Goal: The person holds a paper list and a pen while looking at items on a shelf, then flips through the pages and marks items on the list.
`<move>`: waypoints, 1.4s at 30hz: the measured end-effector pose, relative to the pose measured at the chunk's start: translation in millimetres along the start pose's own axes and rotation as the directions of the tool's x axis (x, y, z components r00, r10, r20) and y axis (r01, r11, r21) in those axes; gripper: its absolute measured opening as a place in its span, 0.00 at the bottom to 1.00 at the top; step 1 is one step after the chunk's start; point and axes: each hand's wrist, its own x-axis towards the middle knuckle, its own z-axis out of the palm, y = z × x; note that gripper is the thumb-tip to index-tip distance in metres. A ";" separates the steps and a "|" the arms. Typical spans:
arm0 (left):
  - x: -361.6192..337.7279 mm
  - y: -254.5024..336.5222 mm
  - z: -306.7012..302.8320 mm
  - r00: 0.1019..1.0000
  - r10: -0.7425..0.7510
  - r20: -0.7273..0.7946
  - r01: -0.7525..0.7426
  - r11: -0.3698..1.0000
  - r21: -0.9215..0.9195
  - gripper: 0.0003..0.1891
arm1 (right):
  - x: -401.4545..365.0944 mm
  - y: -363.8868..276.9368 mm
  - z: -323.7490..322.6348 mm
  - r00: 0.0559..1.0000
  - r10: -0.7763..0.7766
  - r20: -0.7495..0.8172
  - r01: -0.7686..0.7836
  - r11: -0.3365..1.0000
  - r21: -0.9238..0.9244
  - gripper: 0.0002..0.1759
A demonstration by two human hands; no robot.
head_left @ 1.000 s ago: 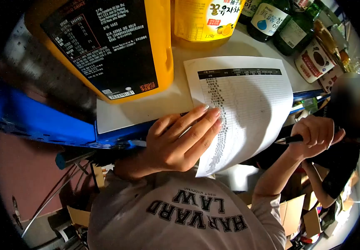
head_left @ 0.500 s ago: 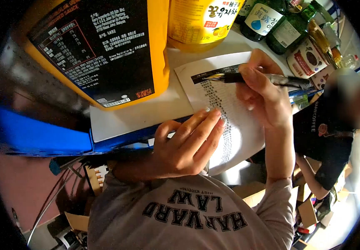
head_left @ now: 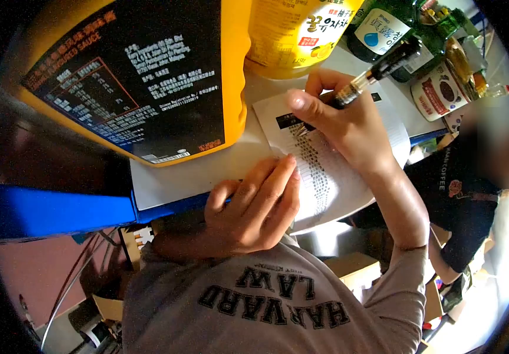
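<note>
White tabletop (head_left: 201,171) with blue front edging carries a yellow jug (head_left: 136,88), a yellow jar (head_left: 295,41) and green bottles (head_left: 378,35). On it lies the printed sheet (head_left: 340,177), its near end overhanging the edge. Left hand (head_left: 254,206): open, fingertips at the sheet's margin. Right hand (head_left: 348,130): closed around a pen (head_left: 384,64), whose point is at the printed column. The sheet is presumably light, limp and easily creased, best held by its margin; freer room lies between jug and left hand.
</note>
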 end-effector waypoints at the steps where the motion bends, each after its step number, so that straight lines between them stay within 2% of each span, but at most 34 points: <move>1: 0.2 -0.2 1.0 1.000 -0.003 -0.013 0.003 1.000 0.018 0.05 | 1.8 -4.1 -2.5 0.999 0.006 0.047 -0.004 0.999 -0.049 0.20; 2: 0.1 0.4 1.9 1.000 -0.007 -0.026 0.008 0.999 0.032 0.05 | 2.6 -5.9 -4.1 0.995 0.019 0.095 -0.010 0.995 -0.099 0.21; 5: -1.7 2.5 6.2 0.997 -0.032 -0.071 0.035 0.999 0.038 0.04 | 3.0 -1.9 -0.9 0.996 0.012 0.091 0.002 0.988 -0.156 0.25; 6: -1.7 2.1 7.7 0.995 -0.038 -0.087 0.041 0.998 0.036 0.04 | 2.6 2.6 0.4 0.995 -0.029 0.092 0.047 0.979 -0.196 0.24; 9: -2.4 0.7 8.8 0.997 -0.014 -0.075 0.018 0.998 0.059 0.04 | 0.7 8.3 1.1 0.998 -0.062 0.032 0.065 0.990 -0.124 0.22; 12: -4.2 -0.1 11.5 0.996 -0.008 -0.088 0.012 0.999 0.049 0.05 | 0.2 7.9 -5.0 0.998 -0.061 0.007 0.061 0.991 -0.115 0.15; 15: -5.1 -4.0 9.6 0.998 0.031 -0.054 -0.029 0.999 0.035 0.05 | 0.7 13.5 -11.6 0.994 -0.110 -0.005 0.109 0.984 -0.138 0.15; 18: -3.5 -6.4 6.9 0.998 0.056 -0.041 -0.053 0.997 0.050 0.05 | -0.7 8.5 -16.5 0.999 -0.016 -0.029 0.012 0.993 -0.115 0.16; 23: -5.1 -12.2 17.1 0.971 0.139 -0.197 -0.123 0.988 0.094 0.05 | -0.1 13.6 -28.2 0.998 -0.035 -0.047 0.027 0.987 -0.158 0.16; 25: -4.6 -11.6 20.2 0.962 0.120 -0.245 -0.102 0.991 0.083 0.05 | 0.6 14.6 -33.2 0.998 -0.044 -0.050 0.033 0.979 -0.203 0.16; 27: -3.4 -11.4 15.9 0.970 0.106 -0.221 -0.092 0.993 0.072 0.04 | 0.4 15.8 -35.1 0.997 -0.043 -0.066 0.025 0.970 -0.243 0.16; 30: -3.8 -12.2 14.8 0.973 0.115 -0.198 -0.102 0.992 0.077 0.04 | -0.5 19.6 -40.8 0.993 -0.051 -0.106 0.028 0.978 -0.207 0.15; 37: -2.8 -13.3 17.8 0.956 0.132 -0.260 -0.108 0.989 0.104 0.04 | -1.8 21.2 -51.0 0.994 -0.008 -0.111 -0.014 0.981 -0.193 0.15; 42: -1.0 -13.3 28.7 0.911 0.155 -0.383 -0.117 0.986 0.121 0.04 | -2.5 27.9 -58.2 0.991 -0.031 -0.127 0.006 0.981 -0.196 0.16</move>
